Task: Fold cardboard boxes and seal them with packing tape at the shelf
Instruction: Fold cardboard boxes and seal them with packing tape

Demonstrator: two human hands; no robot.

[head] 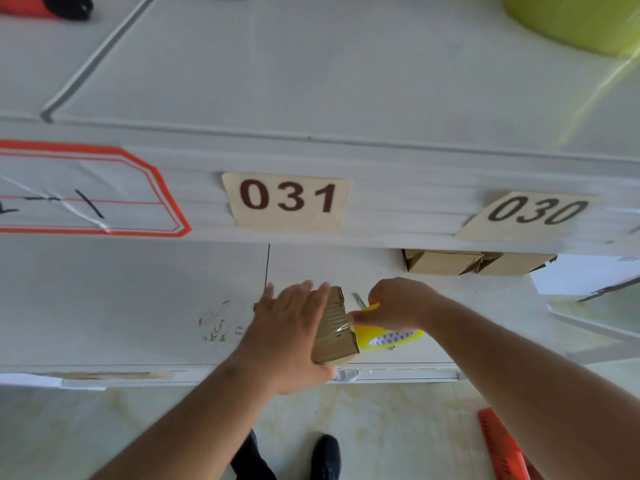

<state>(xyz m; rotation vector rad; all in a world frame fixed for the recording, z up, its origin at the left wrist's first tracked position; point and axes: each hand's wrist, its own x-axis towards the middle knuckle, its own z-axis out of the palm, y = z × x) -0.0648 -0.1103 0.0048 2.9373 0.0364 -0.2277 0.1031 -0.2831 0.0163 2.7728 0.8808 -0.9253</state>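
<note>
A small brown cardboard box (336, 329) stands on the lower shelf (138, 306) near its front edge. My left hand (289, 327) lies flat against the box's left side with straight fingers reaching over its top. My right hand (394, 304) grips a yellow roll of packing tape (388, 336) right beside the box. A shiny strip of tape runs from the roll onto the box's right face. A thin metal blade-like tool (358, 299) lies on the shelf just behind the roll, partly hidden by my right hand.
Two folded cardboard boxes (474, 263) sit further back right on the lower shelf. The shelf beam above carries labels 031 (287, 199) and 030 (533, 213). A green tub (581, 19) stands on the upper shelf. A red item (502, 448) lies on the floor at right.
</note>
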